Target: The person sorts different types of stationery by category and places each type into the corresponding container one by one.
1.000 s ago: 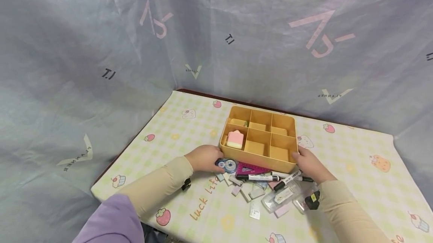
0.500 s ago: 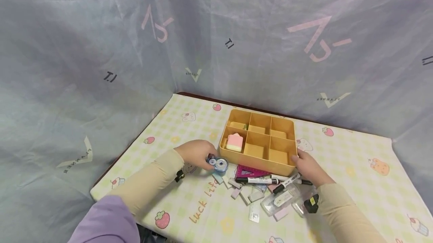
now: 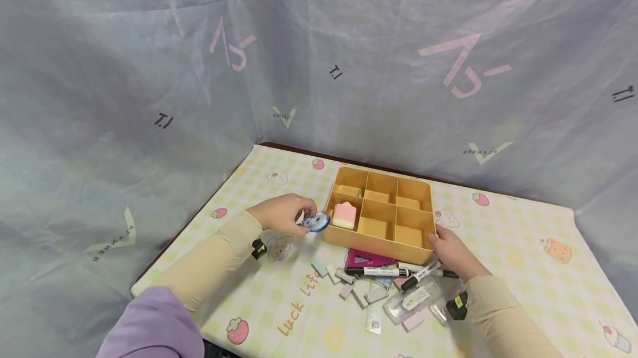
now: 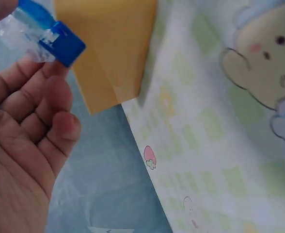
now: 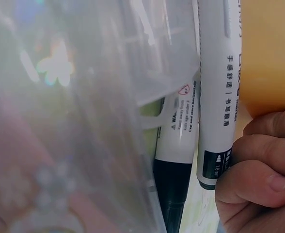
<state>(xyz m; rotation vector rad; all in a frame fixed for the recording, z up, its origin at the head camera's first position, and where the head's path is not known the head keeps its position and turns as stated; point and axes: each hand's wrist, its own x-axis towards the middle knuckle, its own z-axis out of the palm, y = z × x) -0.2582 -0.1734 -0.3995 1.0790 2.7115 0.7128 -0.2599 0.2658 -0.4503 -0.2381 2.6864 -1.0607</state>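
Observation:
My left hand (image 3: 285, 214) pinches a blue correction tape (image 3: 317, 221) beside the left front corner of a yellow storage box (image 3: 375, 241). In the left wrist view, the blue end of the correction tape (image 4: 67, 46) sticks out above curled fingers, near the box wall. At the box's right front corner, my right hand (image 3: 453, 254) grips the edge, thumb at the front. Of the box's several compartments, the front left one holds a pink and cream block-shaped item (image 3: 345, 215). A small green item (image 3: 360, 193) lies in the back left compartment.
In front of the box lie a magenta ruler (image 3: 366, 259), black-and-white markers (image 3: 379, 272), a clear plastic case (image 3: 412, 301) and several small erasers (image 3: 360, 297). A small clear ruler (image 3: 373, 319) lies nearest the table's front. A grey curtain (image 3: 299, 59) hangs behind the patterned tablecloth (image 3: 279, 313).
My left hand has picked up the correction tape from beside the ruler, moved it left, then raised it towards the box's left front corner. My right hand stays on the box.

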